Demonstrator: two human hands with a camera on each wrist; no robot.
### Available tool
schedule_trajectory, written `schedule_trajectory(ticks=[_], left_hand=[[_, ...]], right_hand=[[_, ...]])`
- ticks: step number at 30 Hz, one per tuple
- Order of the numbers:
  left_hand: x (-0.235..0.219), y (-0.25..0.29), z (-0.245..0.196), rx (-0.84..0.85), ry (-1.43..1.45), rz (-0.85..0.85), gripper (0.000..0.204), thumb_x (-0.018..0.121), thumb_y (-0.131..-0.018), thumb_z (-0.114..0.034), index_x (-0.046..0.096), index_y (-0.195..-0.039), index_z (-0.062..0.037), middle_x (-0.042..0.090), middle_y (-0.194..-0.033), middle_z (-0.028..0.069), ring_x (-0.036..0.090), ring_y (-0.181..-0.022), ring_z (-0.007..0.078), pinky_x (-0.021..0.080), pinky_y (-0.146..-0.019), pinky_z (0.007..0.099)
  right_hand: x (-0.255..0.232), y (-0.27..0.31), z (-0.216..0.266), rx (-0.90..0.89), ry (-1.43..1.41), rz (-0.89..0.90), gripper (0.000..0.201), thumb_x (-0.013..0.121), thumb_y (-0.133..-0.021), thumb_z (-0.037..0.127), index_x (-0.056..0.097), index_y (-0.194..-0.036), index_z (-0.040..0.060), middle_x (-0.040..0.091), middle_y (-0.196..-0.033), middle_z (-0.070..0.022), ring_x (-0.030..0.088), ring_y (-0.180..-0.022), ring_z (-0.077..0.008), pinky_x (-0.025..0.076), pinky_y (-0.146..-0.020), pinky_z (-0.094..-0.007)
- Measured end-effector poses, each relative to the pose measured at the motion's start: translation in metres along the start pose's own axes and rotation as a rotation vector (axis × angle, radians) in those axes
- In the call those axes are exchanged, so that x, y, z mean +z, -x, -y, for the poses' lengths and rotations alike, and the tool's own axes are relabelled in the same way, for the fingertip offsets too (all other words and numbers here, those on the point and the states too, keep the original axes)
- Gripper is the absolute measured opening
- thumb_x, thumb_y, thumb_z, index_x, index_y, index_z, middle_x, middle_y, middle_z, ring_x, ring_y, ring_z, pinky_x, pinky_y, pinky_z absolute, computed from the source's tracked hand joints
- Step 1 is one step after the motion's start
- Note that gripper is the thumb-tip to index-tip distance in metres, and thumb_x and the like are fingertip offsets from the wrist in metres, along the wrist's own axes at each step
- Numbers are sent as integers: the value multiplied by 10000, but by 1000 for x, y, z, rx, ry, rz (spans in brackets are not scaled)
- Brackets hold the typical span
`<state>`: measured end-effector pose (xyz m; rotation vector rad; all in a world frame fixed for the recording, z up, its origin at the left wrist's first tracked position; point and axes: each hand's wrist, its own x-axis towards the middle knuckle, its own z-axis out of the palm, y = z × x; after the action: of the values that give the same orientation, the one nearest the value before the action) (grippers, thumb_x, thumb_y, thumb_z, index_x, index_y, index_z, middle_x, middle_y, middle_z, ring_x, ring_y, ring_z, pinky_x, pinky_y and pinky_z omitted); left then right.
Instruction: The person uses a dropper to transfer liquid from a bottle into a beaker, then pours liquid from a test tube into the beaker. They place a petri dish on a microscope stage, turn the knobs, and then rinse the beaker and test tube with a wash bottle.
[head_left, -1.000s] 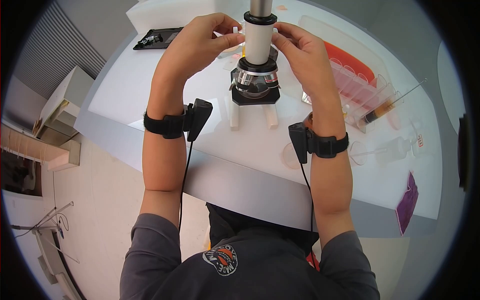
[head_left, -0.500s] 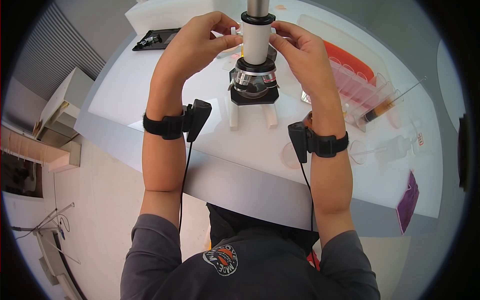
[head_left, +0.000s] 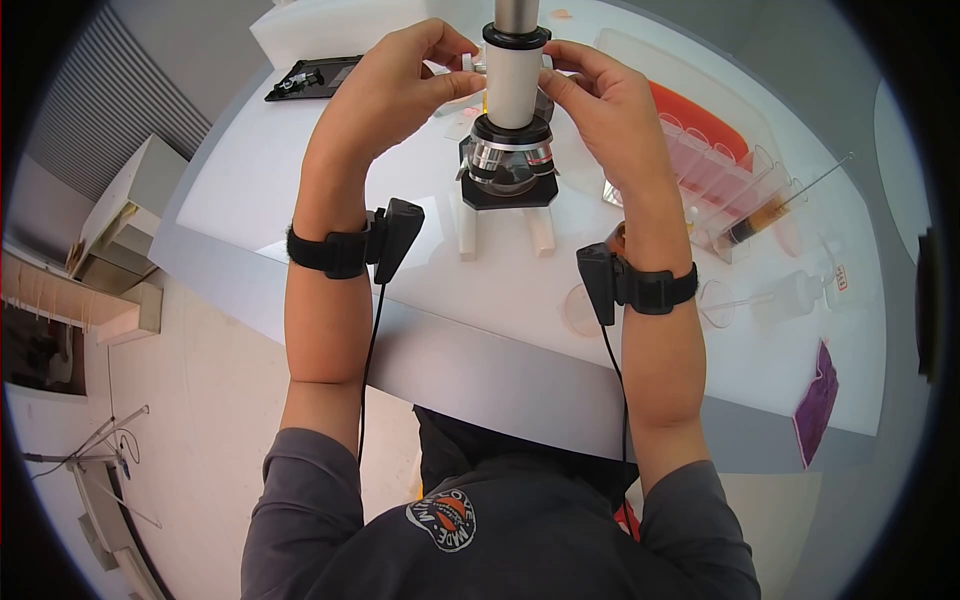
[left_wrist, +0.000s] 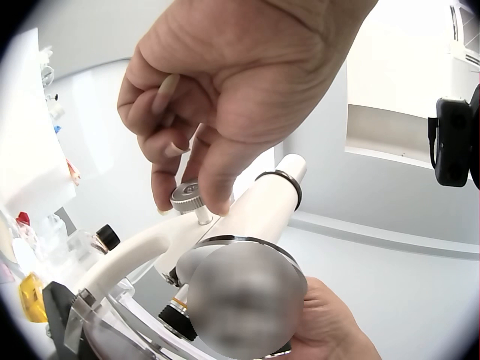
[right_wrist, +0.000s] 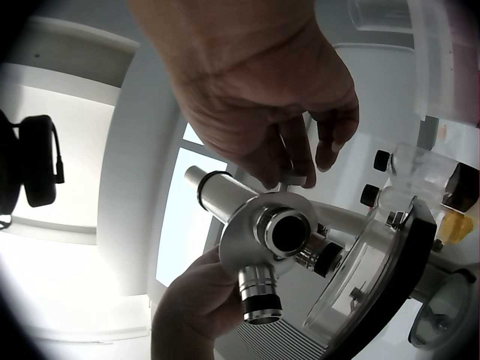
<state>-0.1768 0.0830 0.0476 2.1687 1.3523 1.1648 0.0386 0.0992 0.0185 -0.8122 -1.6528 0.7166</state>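
On white table (head_left: 235, 195) | microscope (head_left: 513, 88) | left fingers (left_wrist: 217, 184), right fingers (right_wrist: 299, 154) pinching its knobs (left_wrist: 187, 196) | pale floor (head_left: 205, 390), grey ridged panel (head_left: 128, 95)

Microscope (head_left: 512, 95): we see it standing on the table (head_left: 385, 205), between the left hand (head_left: 385, 100) and the right hand (head_left: 605, 110).
Left knob (left_wrist: 187, 196): we find it between that side's thumb and fingers.
Right knob (right_wrist: 293, 180): we see it at the other hand's fingertips.
Back left: we have a box (head_left: 305, 38), with a flat case (head_left: 308, 82) before it.
Back right: we see a tub (head_left: 690, 68), with test tubes (head_left: 715, 172) before it.
Right side: we find a bottle (head_left: 795, 295) before the tubes, and a packet (head_left: 817, 405) before the bottle, at the front edge.
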Motion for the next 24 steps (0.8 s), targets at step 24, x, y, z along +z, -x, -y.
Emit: schedule_trajectory(ticks=[24], left_hand=[[0,0,0,8,-17,-5,356,779,-857,-249,651,-1073,2,684,-961,82,541,-714,108,478,-664,259]], right_hand=[[-1,1,1,-8,15,3,316,731,-885,126,699,-1184,31,688,-1003,-51,607,-780,-115,543,-691,-256]])
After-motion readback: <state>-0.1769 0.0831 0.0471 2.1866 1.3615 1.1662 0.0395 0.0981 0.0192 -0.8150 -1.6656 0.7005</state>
